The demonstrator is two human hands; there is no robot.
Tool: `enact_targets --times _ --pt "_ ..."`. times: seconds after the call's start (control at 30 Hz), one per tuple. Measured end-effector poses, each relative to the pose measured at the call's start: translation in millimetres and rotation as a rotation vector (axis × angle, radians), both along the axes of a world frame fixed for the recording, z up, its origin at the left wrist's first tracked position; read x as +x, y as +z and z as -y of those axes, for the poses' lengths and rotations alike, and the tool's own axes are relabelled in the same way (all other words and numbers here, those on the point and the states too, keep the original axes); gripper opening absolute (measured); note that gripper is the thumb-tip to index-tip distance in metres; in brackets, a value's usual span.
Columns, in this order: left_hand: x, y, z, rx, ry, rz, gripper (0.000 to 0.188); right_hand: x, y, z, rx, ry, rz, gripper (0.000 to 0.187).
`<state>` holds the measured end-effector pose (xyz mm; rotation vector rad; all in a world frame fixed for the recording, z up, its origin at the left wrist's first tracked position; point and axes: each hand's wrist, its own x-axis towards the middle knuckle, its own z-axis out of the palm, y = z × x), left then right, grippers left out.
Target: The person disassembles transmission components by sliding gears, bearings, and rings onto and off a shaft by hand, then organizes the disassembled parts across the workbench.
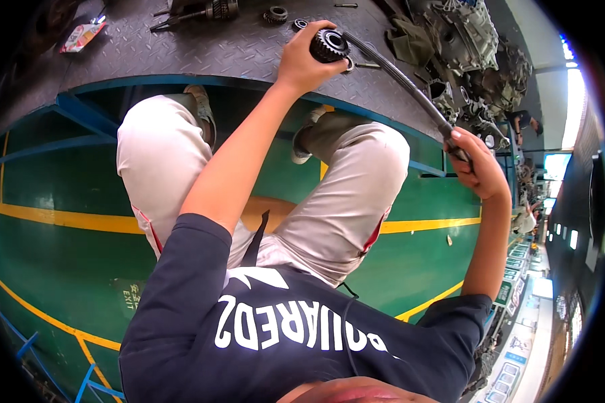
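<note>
My left hand (pixel 303 66) is wrapped round a dark toothed gear (pixel 329 46) above the workbench (pixel 181 50). A bright ring shows at the gear's centre. Out to the right, my right hand (pixel 478 164) grips the lower end of a long dark metal rod (pixel 403 82). The rod slants up to the left, and its far end lies beside the gear; whether the two touch I cannot tell. Just under the gear, a small metal ring (pixel 349 64) is partly hidden by my left fingers.
On the bench lie a geared shaft (pixel 198 15), a loose gear (pixel 275 15) and a small bearing (pixel 300 25). Metal housings (pixel 460 33) and a dark cloth (pixel 410 41) crowd the right. A red-and-white packet (pixel 83 37) is at left. People (pixel 523 125) are farther off.
</note>
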<state>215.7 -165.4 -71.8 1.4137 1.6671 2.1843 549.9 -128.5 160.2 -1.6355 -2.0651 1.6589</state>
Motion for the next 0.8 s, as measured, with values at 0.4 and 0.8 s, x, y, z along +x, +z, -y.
enact_targets --times 0.4,0.8 --pt "-6 -2 6 0.007 -0.022 0.080 0.067 -82 98 -12 0.455 0.440 0.543 0.036" --pt "1 -5 1 0.021 -0.022 0.074 0.067 -213 145 -53 1.508 1.129 0.589 0.033"
